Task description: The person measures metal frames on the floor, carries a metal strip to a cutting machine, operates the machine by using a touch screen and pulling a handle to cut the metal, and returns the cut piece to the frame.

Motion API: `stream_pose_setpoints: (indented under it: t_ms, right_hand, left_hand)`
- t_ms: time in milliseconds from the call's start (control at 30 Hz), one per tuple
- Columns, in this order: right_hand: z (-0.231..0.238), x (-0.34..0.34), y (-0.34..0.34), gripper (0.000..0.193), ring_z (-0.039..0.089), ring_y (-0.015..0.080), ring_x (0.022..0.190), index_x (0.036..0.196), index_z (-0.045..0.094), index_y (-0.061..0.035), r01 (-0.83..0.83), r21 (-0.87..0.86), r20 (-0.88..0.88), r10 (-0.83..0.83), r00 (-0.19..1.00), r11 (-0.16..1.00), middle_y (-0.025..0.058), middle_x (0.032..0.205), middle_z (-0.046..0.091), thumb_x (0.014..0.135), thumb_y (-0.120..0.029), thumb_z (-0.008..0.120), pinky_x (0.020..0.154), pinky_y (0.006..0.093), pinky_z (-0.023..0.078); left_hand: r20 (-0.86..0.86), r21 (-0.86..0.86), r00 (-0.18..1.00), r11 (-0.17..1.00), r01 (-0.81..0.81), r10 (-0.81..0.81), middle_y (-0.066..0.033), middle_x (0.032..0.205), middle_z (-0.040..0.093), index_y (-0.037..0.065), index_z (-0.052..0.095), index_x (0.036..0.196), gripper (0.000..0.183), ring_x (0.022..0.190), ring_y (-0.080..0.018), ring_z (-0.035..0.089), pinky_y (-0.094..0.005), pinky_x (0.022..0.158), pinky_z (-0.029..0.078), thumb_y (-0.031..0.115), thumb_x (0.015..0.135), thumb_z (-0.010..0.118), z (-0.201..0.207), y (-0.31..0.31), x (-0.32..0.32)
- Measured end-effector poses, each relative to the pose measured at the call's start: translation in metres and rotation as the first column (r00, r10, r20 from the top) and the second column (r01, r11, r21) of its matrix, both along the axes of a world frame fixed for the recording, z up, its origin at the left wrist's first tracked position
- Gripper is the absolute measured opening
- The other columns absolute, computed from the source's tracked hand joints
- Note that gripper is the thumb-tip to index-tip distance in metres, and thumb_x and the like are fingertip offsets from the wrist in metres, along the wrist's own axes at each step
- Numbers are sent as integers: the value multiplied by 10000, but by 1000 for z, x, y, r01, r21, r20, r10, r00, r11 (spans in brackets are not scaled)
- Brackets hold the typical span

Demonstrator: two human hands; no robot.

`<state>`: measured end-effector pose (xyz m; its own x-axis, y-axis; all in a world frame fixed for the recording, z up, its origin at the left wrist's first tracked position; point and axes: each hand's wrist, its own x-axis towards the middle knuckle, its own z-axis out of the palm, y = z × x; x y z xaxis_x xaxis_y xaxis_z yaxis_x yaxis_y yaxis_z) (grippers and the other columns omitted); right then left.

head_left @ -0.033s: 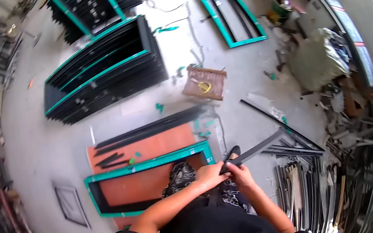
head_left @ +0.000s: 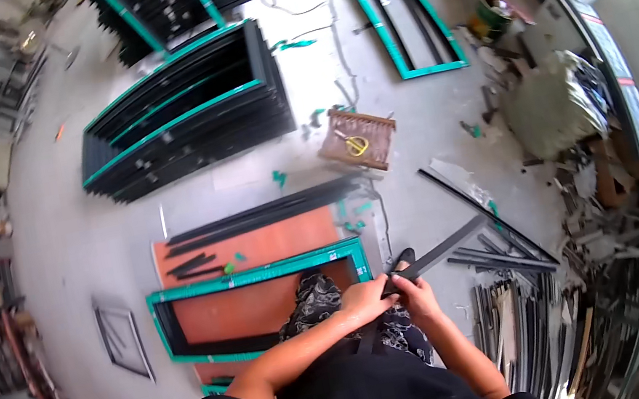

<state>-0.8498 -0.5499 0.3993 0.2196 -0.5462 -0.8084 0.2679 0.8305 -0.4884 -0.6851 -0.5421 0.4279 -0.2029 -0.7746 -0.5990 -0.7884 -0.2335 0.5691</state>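
Head view | left hand (head_left: 367, 300) and right hand (head_left: 416, 298): fingers curled round the near end of a dark bar (head_left: 445, 246) | bar: in front of the tummy, pointing far right, likely held two-handed to keep it steady | green frame (head_left: 264, 272): near left, on red board (head_left: 283, 236), maybe to stop scratches

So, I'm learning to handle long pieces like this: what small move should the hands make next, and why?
Probably slide the right hand a little outward along the dark strip, leaving the left hand where it is: both hands are close together at the near end, while the long far part reaches out to the right with no hand on it.
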Motion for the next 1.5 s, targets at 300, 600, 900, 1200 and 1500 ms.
stream_pose_setpoints:
  t_ms: [300,600,900,1200,1500]
  right_hand:
    - [-63,-45,-100,154,624,226,659,959,537,4,-192,-81,-265,165,950,978,120,793,625,867,-86,621,568,344,519]
    - [-133,31,-107,220,604,223,577,965,555,7,-705,147,-201,718,666,694,129,755,627,876,-148,682,458,349,517]
    - [-170,103,-54,185,688,224,638,874,699,-46,-920,391,-529,826,-196,33,108,740,685,796,-213,712,595,369,558]
    - [-104,172,-66,399,625,318,1082,1157,634,-161,-852,321,-932,21,-361,-414,113,1112,668,764,-197,692,859,461,516]
    - [-119,47,-49,435,646,341,1033,1149,675,-141,-938,280,-823,452,-343,-204,161,1092,687,783,-374,700,899,440,514]
  left_hand:
    - [-20,-259,856,824,-504,517,-130,938,661,24,586,1125,424,890,-312,648,-403,763,521,357,876,668,-45,88,10]
    - [-75,90,674,678,-729,735,-148,881,699,16,651,978,319,842,-313,676,-420,711,524,315,867,668,-93,183,95]
    - [53,-123,498,501,-857,866,-180,837,675,37,657,870,268,806,-379,650,-469,704,516,304,847,657,-145,312,241]
    - [225,250,149,91,-964,963,-224,872,683,-6,646,801,309,822,-370,673,-465,718,534,291,884,621,-199,401,274]
    - [-3,17,549,549,-836,836,-201,991,680,49,696,1002,412,953,-377,645,-439,814,504,428,896,572,-203,298,203]
